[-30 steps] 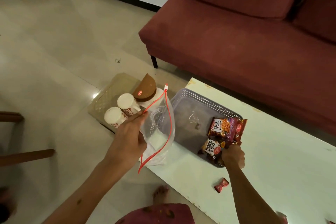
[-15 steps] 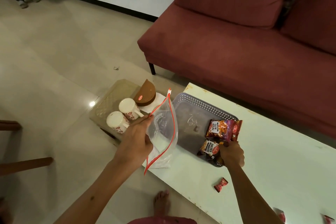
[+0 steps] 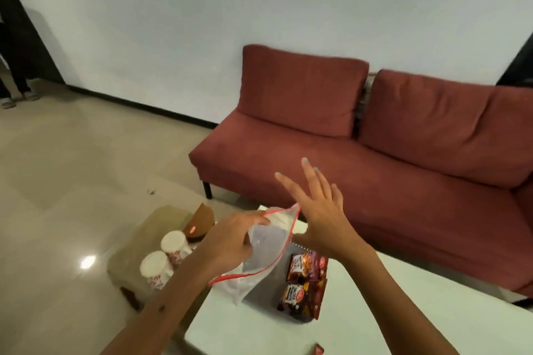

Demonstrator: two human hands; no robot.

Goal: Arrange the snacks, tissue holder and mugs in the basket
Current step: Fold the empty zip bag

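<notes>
Bag (image 3: 261, 253): pinched by left hand (image 3: 230, 242).
Right hand (image 3: 320, 210): fingers spread, holding nothing, at bag's 2 o'clock.
Snacks (image 3: 302, 282): probably in basket.

The clear, glossy plastic zip bag with red edging (image 3: 261, 253) contrasts with the matt red cloth sofa (image 3: 375, 158), the glossy foil snack packets (image 3: 302, 282), and the polished beige tile floor (image 3: 72, 167).

Bare forearms; right hand (image 3: 323, 210) wears turquoise nail polish.
</notes>
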